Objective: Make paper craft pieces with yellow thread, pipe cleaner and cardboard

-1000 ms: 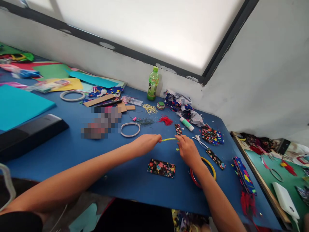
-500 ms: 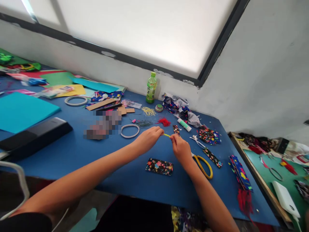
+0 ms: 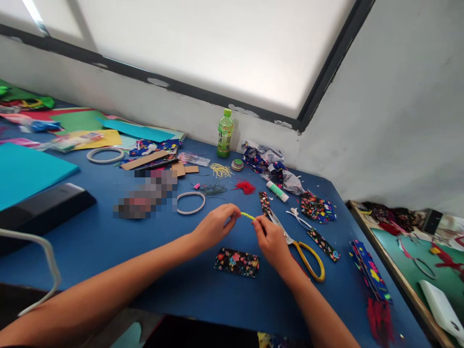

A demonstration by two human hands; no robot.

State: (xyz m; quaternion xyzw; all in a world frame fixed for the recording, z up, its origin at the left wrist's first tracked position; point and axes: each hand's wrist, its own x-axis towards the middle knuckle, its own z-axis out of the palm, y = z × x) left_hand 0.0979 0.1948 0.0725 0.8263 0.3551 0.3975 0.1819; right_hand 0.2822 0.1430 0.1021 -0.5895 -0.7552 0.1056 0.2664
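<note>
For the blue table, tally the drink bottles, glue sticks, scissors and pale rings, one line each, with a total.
Drink bottle: 1
Glue stick: 1
Scissors: 1
Pale rings: 2
Total: 5

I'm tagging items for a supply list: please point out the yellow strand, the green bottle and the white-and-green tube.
Yellow strand (image 3: pixel 248 215): head view, middle of its visible stretch.
Green bottle (image 3: pixel 224 135): head view, middle of its body.
White-and-green tube (image 3: pixel 277 191): head view, middle of its barrel.

Bottle (image 3: pixel 224 135) behind scissors (image 3: pixel 289 239), ring (image 3: pixel 191 213) left of glue stick (image 3: pixel 277 191)
</note>
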